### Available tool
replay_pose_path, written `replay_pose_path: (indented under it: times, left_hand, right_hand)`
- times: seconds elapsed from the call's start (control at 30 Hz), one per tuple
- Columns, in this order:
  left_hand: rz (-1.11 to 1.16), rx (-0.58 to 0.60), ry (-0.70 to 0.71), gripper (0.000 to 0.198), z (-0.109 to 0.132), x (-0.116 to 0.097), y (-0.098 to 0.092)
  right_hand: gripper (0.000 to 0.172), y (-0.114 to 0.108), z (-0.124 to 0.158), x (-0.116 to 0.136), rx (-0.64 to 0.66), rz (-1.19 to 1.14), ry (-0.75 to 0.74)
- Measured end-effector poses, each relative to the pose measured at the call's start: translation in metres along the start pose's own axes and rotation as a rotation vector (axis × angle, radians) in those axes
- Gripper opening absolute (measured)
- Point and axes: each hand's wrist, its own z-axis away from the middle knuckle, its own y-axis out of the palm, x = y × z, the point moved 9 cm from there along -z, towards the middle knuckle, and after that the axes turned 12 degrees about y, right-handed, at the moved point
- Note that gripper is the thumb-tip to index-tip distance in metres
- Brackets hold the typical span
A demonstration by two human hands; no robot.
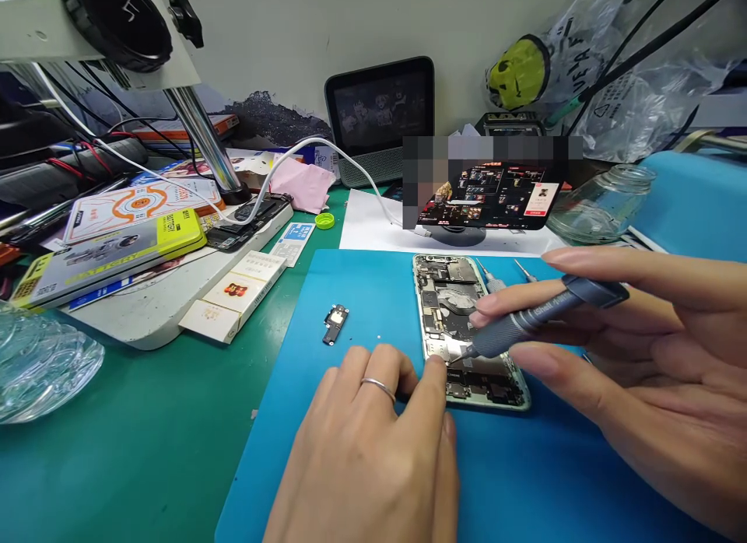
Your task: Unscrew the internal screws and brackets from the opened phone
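Observation:
An opened smartphone [458,298] with its inner parts bare lies on the blue mat [373,286]. My left hand [373,442], a ring on one finger, is at the phone's near left edge. Its index fingertip presses on the phone while the other fingers curl under, partly hidden. My right hand [630,372] grips a grey precision screwdriver [513,325] between thumb and fingers. The screwdriver slants down to the left, its tip inside the phone close to my left index finger. Left of the phone sits a small black phone part [335,324].
More screwdrivers [493,277] lie behind the phone. At the left are a cigarette pack [236,294], a yellow-grey battery box [117,251], a glass dish [43,364] and a microscope stand [198,131]. A propped screen [490,197] and a glass jar [610,201] stand behind.

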Motion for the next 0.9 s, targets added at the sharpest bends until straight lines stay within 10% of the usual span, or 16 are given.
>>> replay_pose_path:
  times: [0.9]
  left_hand:
    - [-0.019, -0.056, -0.044, 0.053, -0.0055, -0.0083, 0.0029]
  right_hand:
    - [0.064, 0.0055, 0.0028, 0.0099, 0.112, 0.014, -0.098]
